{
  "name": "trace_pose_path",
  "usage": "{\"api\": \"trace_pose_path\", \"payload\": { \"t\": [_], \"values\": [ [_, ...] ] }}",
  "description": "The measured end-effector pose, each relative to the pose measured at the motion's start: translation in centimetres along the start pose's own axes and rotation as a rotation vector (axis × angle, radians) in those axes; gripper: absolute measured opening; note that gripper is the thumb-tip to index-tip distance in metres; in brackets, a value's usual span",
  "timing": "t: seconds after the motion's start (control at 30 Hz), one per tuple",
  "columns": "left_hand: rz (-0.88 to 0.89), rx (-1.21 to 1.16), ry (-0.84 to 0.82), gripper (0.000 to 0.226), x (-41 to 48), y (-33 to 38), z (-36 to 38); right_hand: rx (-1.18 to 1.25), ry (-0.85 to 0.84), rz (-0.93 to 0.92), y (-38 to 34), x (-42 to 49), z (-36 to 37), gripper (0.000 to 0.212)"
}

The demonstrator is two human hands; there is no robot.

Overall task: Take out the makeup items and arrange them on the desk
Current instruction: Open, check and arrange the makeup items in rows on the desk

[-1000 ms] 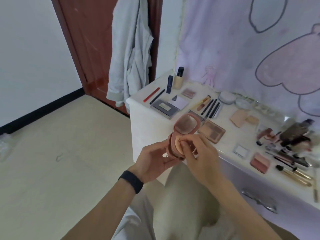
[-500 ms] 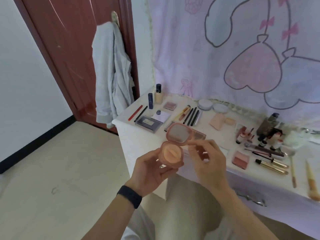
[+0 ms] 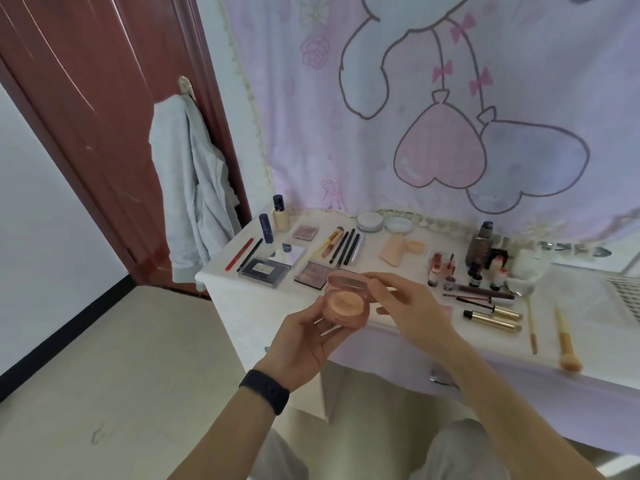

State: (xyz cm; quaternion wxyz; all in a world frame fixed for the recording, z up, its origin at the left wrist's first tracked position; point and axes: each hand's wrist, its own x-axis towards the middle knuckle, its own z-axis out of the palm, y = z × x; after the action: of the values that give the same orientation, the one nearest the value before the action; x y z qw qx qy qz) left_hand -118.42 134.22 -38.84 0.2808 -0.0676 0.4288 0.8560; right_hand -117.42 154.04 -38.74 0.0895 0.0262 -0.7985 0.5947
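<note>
A round pink powder compact (image 3: 346,304) with a peach puff inside is held in front of the white desk (image 3: 221,282). My left hand (image 3: 304,344) cups its base from below. My right hand (image 3: 412,306) has its fingers on the half-lowered lid. On the desk lie an eyeshadow palette (image 3: 311,273), a black palette (image 3: 265,271), a row of pencils and brushes (image 3: 344,245), a foundation bottle (image 3: 280,216), two gold tubes (image 3: 493,317), and small bottles (image 3: 478,268).
A grey garment (image 3: 194,202) hangs on the red-brown door (image 3: 90,116) left of the desk. A pale cartoon cloth (image 3: 433,116) covers the wall behind. Two long brushes (image 3: 564,344) lie at the desk's right front. My knees are below the desk edge.
My right hand left the puff in the compact and moved to the lid, which has tipped down toward shut. The view swung up and right, showing more of the desk.
</note>
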Motion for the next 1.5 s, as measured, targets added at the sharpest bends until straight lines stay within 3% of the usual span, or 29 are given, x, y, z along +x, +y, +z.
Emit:
{"api": "trace_pose_path", "payload": {
  "t": [0.3, 0.5, 0.7, 0.9, 0.97, 1.13, 1.3, 1.5],
  "values": [
    [0.0, 0.055, 0.01, 0.044, 0.4, -2.0, 2.9, -0.084, 0.047, -0.004, 1.2, -2.5, -3.0, 0.024],
    [-0.073, 0.093, -0.025, 0.038, 2.8, -2.0, 3.4, -0.123, 0.217, 0.09, 1.3, 0.7, -5.4, 0.026],
    [-0.014, 0.268, -0.018, 0.051, 7.7, -0.3, 4.2, -0.345, 0.134, 0.079, 1.1, 6.4, -7.0, 0.018],
    [0.078, 0.721, -0.005, 0.091, 14.0, 2.5, 5.6, -0.634, 0.119, 0.083, 2.2, 13.3, -8.5, 0.027],
    [0.137, 0.927, -0.026, 0.089, 15.8, 3.4, 6.0, -0.711, 0.144, 0.075, 2.1, 15.1, -9.2, 0.028],
    [0.242, 1.183, -0.014, 0.064, 21.0, 5.7, 5.6, -0.774, 0.237, 0.087, 2.8, 18.0, -12.4, 0.027],
    [0.387, 1.715, -0.036, 0.056, 25.0, 6.2, 5.5, -0.881, 0.317, 0.094, 2.9, 19.0, -14.6, 0.03],
    [0.347, 1.911, -0.129, 0.067, 26.4, 5.3, 5.6, -0.916, 0.219, 0.11, 3.6, 18.5, -14.2, 0.031]
  ]
}}
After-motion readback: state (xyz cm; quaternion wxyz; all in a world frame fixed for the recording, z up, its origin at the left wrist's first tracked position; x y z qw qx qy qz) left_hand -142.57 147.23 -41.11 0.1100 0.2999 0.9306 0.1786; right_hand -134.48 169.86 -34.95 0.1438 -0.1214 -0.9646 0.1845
